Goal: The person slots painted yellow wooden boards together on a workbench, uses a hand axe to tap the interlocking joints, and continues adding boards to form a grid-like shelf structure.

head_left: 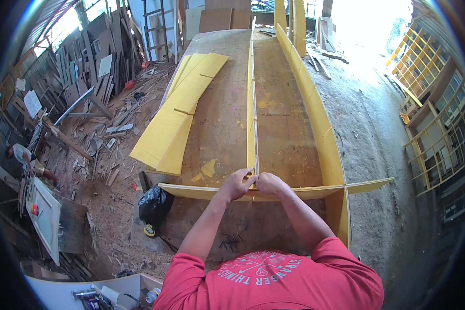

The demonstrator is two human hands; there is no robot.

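My left hand (237, 184) and my right hand (270, 183) meet where a long yellow board (251, 113), standing on edge, crosses a yellow crosspiece (305, 193). Both are closed around the near end of the long board, one on each side of it, with the fingertips partly hidden. To the right, another long yellow board (320, 119) stands on edge and also meets the crosspiece, whose right end sticks out beyond it. Under them lies a large brown worktable (287, 147) with yellow paint stains.
Notched yellow boards (165, 134) lie stacked at the table's left. By the left edge are a black plastic bag (155, 204) and a tape measure (149, 230). Scrap wood (111, 134) litters the floor. Another person (23, 155) is at far left. Yellow lattice frames (421, 57) stand right.
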